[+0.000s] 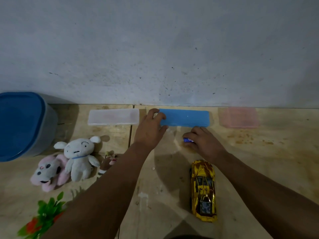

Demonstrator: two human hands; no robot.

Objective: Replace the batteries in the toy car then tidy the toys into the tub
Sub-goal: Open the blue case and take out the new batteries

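Observation:
A shiny gold toy car (203,190) lies on the floor at the lower right, nose toward the wall. My right hand (203,141) rests on the floor just beyond it, fingers closed on a small blue battery (188,140). My left hand (150,128) grips the left end of a flat blue plastic case (186,117) that lies along the wall. The tub (25,125), grey with a blue lid on it, stands at the far left.
A clear case (113,116) and a pink case (240,117) flank the blue one by the wall. A white plush (80,157), a pink-grey plush (47,171), a small figure (110,161) and a plastic plant (43,216) lie at the left.

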